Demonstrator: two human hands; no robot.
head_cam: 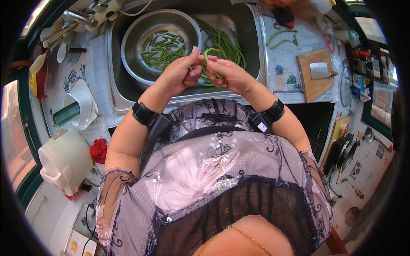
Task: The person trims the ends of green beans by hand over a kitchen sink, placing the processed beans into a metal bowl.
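Note:
My right hand (229, 75) grips a long green bean (206, 57), whose curved end stands up past the fingertips. Beside it, my left hand (183, 72) has its thumb raised and its fingers curled, with a bit of green bean piece (191, 68) showing between them. Both hands hover over the near side of a stainless steel basin (128, 48), in which many short bean pieces (165, 49) lie. Whole long green beans (225, 44) are heaped to the right of the basin, inside the steel sink (262, 48); my right hand hides part of them.
On the right counter are loose bean bits (282, 35) and a wooden cutting board (309, 86) with a cleaver (319, 70) on it. A faucet (80, 18) rises at the back left. Left of the sink stand a mug (64, 53) and a white plastic holder (85, 104).

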